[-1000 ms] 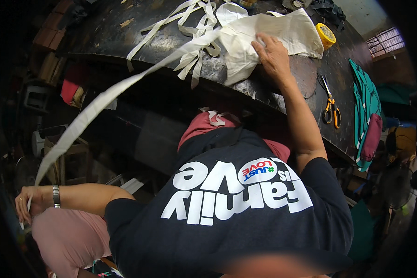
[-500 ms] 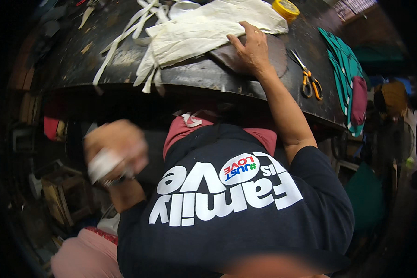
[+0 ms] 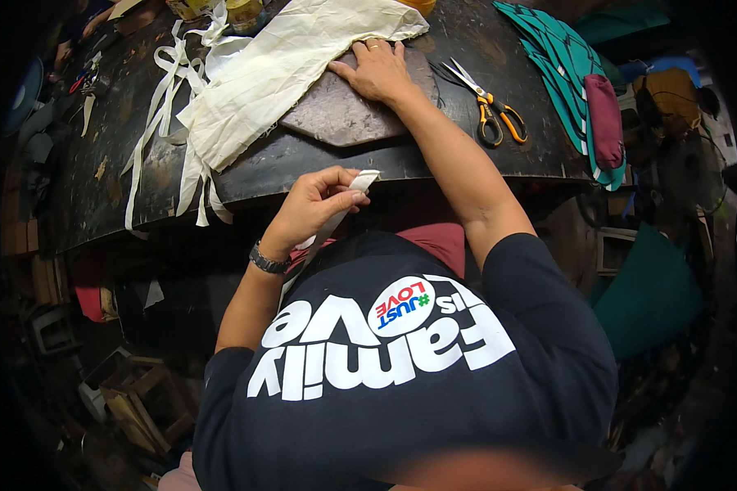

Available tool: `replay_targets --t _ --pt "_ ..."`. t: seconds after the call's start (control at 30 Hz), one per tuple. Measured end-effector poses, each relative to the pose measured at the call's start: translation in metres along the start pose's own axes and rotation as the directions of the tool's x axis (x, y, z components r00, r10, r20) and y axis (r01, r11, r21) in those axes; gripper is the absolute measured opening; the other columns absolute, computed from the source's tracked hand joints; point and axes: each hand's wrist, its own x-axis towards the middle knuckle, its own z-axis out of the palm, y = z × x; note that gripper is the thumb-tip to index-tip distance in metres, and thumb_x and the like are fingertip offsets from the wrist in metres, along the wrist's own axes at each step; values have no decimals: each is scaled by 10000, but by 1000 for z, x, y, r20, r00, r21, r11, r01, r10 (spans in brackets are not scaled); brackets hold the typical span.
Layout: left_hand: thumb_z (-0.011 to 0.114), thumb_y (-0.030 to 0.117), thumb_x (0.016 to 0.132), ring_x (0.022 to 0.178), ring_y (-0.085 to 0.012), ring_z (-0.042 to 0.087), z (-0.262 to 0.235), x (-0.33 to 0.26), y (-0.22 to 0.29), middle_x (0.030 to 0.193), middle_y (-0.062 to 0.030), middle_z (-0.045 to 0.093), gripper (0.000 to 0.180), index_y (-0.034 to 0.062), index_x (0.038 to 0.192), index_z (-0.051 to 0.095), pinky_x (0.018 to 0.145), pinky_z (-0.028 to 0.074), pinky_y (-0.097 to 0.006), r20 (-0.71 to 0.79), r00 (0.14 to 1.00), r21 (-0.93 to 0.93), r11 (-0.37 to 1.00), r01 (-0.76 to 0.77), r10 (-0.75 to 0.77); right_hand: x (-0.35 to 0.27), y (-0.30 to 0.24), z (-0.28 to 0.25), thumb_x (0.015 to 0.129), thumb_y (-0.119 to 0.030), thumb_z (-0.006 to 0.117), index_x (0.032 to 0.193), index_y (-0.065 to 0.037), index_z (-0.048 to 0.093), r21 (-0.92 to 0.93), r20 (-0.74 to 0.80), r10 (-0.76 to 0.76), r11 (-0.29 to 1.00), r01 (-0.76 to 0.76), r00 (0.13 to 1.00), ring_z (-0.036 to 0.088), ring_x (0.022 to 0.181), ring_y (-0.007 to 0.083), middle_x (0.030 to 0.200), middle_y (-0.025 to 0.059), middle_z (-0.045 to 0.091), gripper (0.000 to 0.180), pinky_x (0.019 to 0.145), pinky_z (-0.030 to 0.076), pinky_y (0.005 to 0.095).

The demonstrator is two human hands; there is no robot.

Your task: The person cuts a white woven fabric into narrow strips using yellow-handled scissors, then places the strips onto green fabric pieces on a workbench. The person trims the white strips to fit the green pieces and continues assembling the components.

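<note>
My left hand (image 3: 313,206) is closed in a pinch on a white fabric strip (image 3: 365,179), just off the table's front edge. One end of the strip pokes out past the fingertips, and the rest trails down in front of my shirt. Out on the table, my right hand (image 3: 378,74) lies flat with its fingers outstretched. It rests on a dark brown flat slab (image 3: 340,112), its fingertips at the edge of a cream cloth (image 3: 262,86). The cloth overlaps part of the slab. Several loose white straps (image 3: 165,102) hang from the cloth's left side, some over the table edge.
Scissors with orange-and-black handles (image 3: 499,119) lie right of my right forearm. Farther right are stacked teal cloth pieces (image 3: 540,65) and a maroon roll (image 3: 604,121). Yellow containers (image 3: 246,15) stand at the back. A wooden stool (image 3: 151,401) is on the floor at left.
My left hand has swung from the lower left up and right to the table edge, with the white strip in it. The right hand stays by the cloth's edge; the view has shifted.
</note>
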Motion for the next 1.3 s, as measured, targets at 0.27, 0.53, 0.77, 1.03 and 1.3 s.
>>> replay_targets --t 0.27,0.53,0.77,1.03,1.3 --pt "698 73 896 1019 -97 576 -13 2 2 1268 -85 617 113 -28 943 676 886 470 -248 -241 946 250 956 -156 217 -21 13 -15 894 -555 595 1178 -8 634 38 -81 -150 987 154 985 521 1165 334 1167 190 615 618 1028 328 454" --pt "658 32 925 899 -120 656 -24 6 -4 1288 -85 593 106 -40 1002 652 806 530 -254 -233 957 136 981 -142 171 -93 39 -55 879 -403 676 1224 -48 616 355 -158 -41 930 95 987 514 1170 356 1198 186 598 499 1054 353 474" --pt "660 22 916 819 -137 677 -8 17 2 1299 -111 602 80 -43 963 668 722 551 -251 -213 975 98 994 -51 71 -146 135 -80 917 -192 631 1224 -111 642 26 -194 105 994 -102 975 496 1270 333 1317 102 570 317 1061 358 526" --pt "674 40 915 798 -177 704 -2 30 2 1311 -127 579 112 -39 994 665 699 588 -273 -163 986 -8 1000 27 -28 -141 193 -96 892 -282 678 1253 -140 627 28 -81 106 994 -104 991 404 1386 330 1418 112 509 391 1115 298 575" --pt "670 49 923 755 -163 697 8 46 0 1234 -83 588 108 -35 991 662 644 570 -250 -96 995 74 997 -2 9 -124 300 -170 779 -355 776 1266 -107 577 -249 -538 352 802 -543 766 519 1223 352 1302 136 577 582 1012 379 577"
